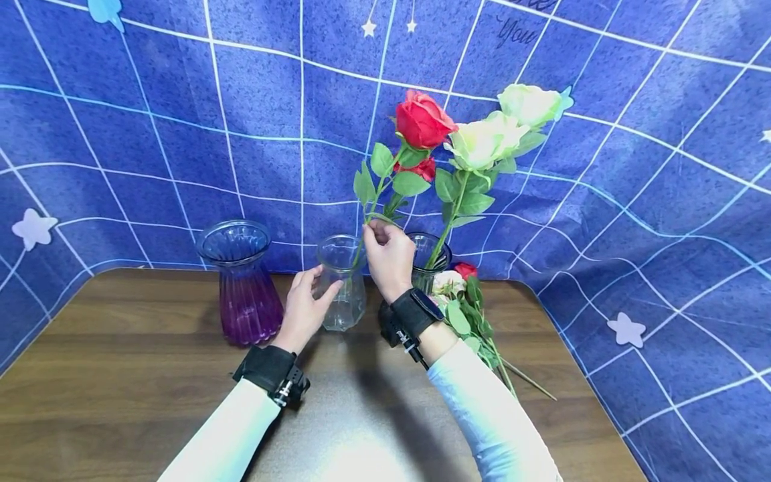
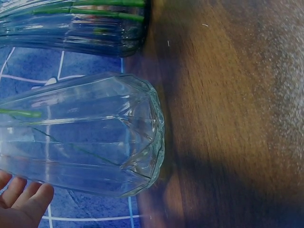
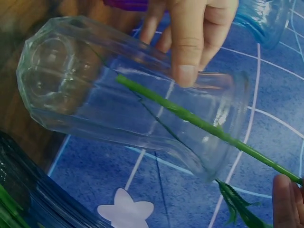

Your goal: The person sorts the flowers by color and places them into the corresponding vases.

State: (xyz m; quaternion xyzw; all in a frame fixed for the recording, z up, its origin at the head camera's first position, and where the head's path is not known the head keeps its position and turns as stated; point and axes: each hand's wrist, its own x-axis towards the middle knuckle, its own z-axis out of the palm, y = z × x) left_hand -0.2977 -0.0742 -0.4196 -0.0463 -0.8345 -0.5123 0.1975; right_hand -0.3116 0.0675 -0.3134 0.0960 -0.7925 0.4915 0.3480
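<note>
Right hand (image 1: 390,258) pinches the rose stem (image 3: 180,112), its lower end inside the clear vase (image 1: 345,312); left hand (image 1: 301,308) holds the vase between thumb and fingers. Lower slowly, keeping the glass upright.

A wood-grain tabletop (image 1: 150,395) is backed by a gridded, star-patterned blue cloth (image 1: 253,94); a ribbed blue-and-purple vase (image 1: 248,301) is stood towards the left; loose flowers (image 1: 459,318) are laid towards the right.

The table (image 1: 150,388) has a brown wood-grain top with a bright glare near the front. Toward its back stand a purple vase (image 1: 249,301) on the left, a clear vase (image 1: 345,308) mid-way, and a dark vase (image 1: 423,281); loose flowers (image 1: 474,314) lie just right of it.
</note>
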